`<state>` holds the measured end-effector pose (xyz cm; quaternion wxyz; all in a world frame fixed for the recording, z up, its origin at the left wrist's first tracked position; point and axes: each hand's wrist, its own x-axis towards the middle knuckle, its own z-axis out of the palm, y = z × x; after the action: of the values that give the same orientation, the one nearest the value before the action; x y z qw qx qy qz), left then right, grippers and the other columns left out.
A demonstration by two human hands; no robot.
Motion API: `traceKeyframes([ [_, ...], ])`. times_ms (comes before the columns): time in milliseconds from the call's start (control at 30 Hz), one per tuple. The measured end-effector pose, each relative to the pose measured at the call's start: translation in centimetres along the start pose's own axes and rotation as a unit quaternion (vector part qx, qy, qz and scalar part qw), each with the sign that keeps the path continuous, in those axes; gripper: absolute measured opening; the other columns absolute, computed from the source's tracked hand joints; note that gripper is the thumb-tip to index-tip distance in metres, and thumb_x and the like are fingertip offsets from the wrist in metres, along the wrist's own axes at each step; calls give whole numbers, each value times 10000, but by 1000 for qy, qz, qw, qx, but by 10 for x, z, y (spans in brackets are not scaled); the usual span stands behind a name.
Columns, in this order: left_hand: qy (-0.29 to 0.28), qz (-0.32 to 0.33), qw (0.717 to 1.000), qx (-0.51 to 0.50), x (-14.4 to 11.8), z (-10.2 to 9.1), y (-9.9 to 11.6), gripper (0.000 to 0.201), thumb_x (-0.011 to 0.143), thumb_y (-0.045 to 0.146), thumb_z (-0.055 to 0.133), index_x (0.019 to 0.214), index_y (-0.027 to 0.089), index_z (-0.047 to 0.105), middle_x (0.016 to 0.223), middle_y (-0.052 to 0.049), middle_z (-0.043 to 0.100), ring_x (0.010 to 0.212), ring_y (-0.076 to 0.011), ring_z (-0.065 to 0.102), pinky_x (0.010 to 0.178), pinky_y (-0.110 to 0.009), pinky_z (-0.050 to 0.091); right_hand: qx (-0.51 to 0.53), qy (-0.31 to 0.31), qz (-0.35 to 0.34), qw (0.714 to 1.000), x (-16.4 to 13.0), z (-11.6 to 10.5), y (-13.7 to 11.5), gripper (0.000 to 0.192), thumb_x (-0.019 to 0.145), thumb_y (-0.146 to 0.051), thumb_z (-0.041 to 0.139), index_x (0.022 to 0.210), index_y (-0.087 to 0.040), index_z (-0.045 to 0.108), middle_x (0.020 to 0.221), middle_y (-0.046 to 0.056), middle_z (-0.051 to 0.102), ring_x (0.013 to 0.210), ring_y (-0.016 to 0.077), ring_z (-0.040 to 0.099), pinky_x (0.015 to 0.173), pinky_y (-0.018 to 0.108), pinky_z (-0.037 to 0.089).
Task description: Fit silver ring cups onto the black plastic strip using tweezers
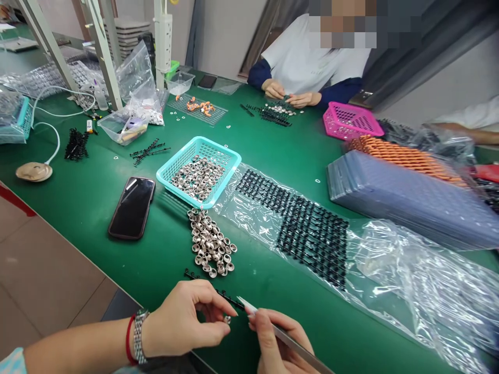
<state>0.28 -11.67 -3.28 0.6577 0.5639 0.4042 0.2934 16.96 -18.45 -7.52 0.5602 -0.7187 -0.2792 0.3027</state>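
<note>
One tiny metal ring (227, 319) pinched in your left hand (183, 324) fingers, right hand (278, 345) clamped on tweezers (273, 330) beside it (worktop edge close), so a slip could drop it.

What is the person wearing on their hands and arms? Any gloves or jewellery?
No gloves: both hands are bare. The left hand has a silver metal-link watch band on the wrist, and right beside it a thin red string bracelet. A bit of pale light-blue sleeve shows at the picture's bottom corner. The right hand shows no rings or bands, and its fingernails look long and pale.
</note>
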Motion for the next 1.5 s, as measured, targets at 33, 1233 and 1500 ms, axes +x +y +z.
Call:
traceKeyframes([
  [33,-1,34,999,39,2,-5,5,176,763,127,761,924,128,834,812,-41,687,674,-145,674,663,-236,572,-19,-4,8,1000,-1,2,-5,461,756,-624,839,828,-187,713,768,31,738,633,154,697,605,241,566],
  [1233,-126,224,771,582,78,-35,32,144,968,260,748,1059,156,790,946,-85,708,908,-250,671,783,-342,525,-121,-11,-27,992,-5,24,-20,496,875,-731,638,844,-236,628,750,-9,636,679,172,602,650,290,429],
  [1500,-112,235,794,550,87,-33,28,124,991,163,680,916,149,777,908,-81,699,879,-236,672,750,-323,507,-126,-15,-19,992,-7,24,-24,508,871,-748,630,849,-241,623,737,-15,629,657,166,583,653,296,403],
])
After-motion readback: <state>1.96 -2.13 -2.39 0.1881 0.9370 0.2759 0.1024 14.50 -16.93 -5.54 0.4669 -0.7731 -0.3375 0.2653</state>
